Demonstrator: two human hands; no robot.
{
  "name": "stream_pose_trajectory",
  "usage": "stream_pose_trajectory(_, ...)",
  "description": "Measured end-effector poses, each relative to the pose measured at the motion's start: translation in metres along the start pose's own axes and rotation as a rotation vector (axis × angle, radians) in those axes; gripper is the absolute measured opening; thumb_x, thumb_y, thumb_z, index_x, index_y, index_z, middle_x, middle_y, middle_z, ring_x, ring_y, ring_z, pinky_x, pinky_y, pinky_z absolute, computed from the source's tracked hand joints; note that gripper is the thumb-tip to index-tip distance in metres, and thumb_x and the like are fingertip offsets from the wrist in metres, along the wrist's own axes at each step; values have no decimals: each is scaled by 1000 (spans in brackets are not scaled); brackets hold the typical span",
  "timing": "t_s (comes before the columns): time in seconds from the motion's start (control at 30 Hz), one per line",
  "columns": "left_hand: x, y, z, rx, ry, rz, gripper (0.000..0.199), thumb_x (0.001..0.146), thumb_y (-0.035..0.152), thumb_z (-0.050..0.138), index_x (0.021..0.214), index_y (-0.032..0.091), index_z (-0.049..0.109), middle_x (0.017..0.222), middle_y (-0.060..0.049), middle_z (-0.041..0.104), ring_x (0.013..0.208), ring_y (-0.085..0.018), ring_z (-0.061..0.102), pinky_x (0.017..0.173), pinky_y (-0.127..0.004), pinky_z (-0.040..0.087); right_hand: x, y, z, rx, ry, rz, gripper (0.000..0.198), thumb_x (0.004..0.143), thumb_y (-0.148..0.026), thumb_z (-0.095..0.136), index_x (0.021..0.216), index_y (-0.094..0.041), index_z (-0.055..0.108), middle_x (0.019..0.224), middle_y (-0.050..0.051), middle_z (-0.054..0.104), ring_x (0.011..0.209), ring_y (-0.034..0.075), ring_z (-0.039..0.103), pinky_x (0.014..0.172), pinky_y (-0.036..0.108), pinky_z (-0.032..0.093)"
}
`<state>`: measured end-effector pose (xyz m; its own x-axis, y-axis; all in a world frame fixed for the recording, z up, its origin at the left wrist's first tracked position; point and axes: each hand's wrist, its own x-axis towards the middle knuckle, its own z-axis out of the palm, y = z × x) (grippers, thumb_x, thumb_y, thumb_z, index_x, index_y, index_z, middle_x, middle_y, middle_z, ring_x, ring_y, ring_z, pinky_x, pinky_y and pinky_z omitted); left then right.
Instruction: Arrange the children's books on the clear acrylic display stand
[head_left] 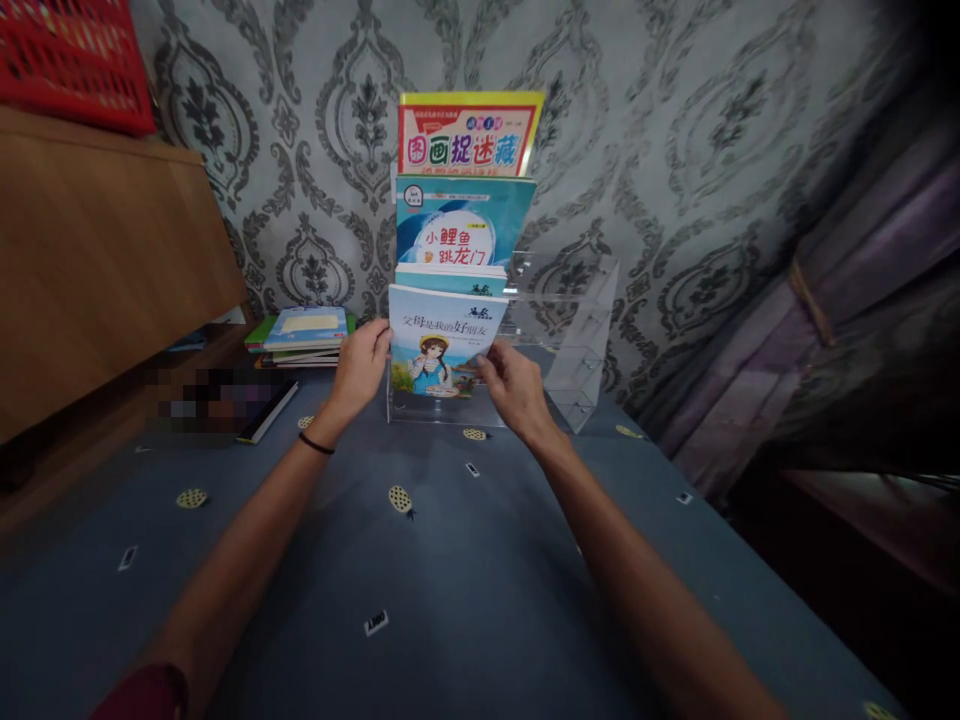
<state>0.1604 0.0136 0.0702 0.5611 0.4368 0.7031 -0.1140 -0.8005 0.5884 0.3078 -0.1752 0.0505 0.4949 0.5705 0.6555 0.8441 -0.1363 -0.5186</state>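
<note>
A light-blue book point(442, 345) with a girl in a yellow hat on its cover stands upright at the front of a clear tiered book rack point(577, 340). My left hand point(364, 355) is closed on the book's left edge. On the opposite side, my right hand point(517, 385) grips the right edge, thumb on the cover. Behind this book shows the top of another blue book point(450, 275). Higher up in the rack stand a teal book point(465, 210) and a yellow-bordered book point(471, 135). The rack's right half shows bare clear panels.
A stack of books point(307, 330) lies left of the rack, near a dark book point(268, 412), partly blurred out. A wooden cabinet point(105, 260) with a red basket point(75, 65) on it stands at left. A curtain point(795, 330) hangs at right beside the blue tabletop point(465, 580).
</note>
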Motion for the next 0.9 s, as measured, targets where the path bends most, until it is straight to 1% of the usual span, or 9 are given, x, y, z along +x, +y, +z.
stream_pose_trajectory(0.13, -1, -3, -1, 83, -19, 9, 16, 94, 18, 46, 88, 22, 60, 79, -3, 67, 77, -17, 66, 71, -29, 56, -2, 4, 5, -4, -11, 10, 25, 91, -28, 46, 106, -19, 64, 88, 8, 72, 77, 23, 67, 71, 37, 47)
stream_pose_trajectory(0.27, -1, -1, -2, 146, -48, 20, 14, 95, 19, 46, 89, 22, 59, 81, -4, 69, 85, -20, 68, 75, -30, 54, -3, 8, 9, -20, 0, 23, 23, 92, -29, 47, 106, -20, 64, 89, 9, 72, 79, 25, 68, 72, 36, 47)
stream_pose_trajectory(0.37, -1, 0, -2, 157, -67, 29, 14, 95, 20, 46, 89, 21, 59, 82, -5, 69, 84, -21, 68, 75, -31, 53, -3, 11, 10, -14, 0, 31, 23, 92, -29, 46, 106, -20, 63, 91, 9, 73, 79, 25, 67, 72, 35, 47)
stream_pose_trajectory(0.47, -2, 0, 0, 139, -78, 36, 14, 95, 19, 46, 90, 22, 59, 83, -4, 69, 84, -20, 68, 76, -31, 52, -2, 13, 8, -47, 0, 34, 22, 92, -29, 45, 102, -20, 62, 87, 9, 72, 76, 24, 66, 69, 35, 46)
stream_pose_trajectory(0.6, -3, -4, 4, 139, -83, 26, 15, 94, 17, 46, 88, 22, 60, 79, -3, 68, 81, -19, 68, 75, -30, 51, -3, 14, 7, -87, -7, 38, 21, 90, -31, 46, 99, -19, 61, 84, 10, 71, 75, 25, 65, 68, 34, 43)
stream_pose_trajectory(0.67, -3, -6, 4, 162, -82, 27, 15, 93, 18, 47, 86, 23, 60, 76, -2, 67, 78, -19, 67, 74, -30, 50, -4, 16, 10, -88, -14, 41, 20, 90, -30, 45, 98, -19, 60, 83, 9, 70, 76, 25, 64, 68, 34, 43)
stream_pose_trajectory(0.77, -4, -8, 2, 228, -87, 36, 15, 92, 18, 49, 82, 23, 59, 73, -2, 66, 75, -19, 65, 73, -31, 48, -6, 18, 14, -91, -24, 32, 15, 90, -29, 45, 92, -22, 58, 80, 7, 68, 75, 24, 61, 69, 34, 43)
stream_pose_trajectory(0.9, -4, -9, 1, 304, -110, 40, 16, 92, 19, 50, 79, 22, 58, 75, -4, 67, 75, -21, 64, 74, -33, 46, -7, 22, 19, -104, -12, 16, 12, 89, -28, 46, 82, -23, 55, 83, 8, 63, 81, 25, 57, 74, 36, 44)
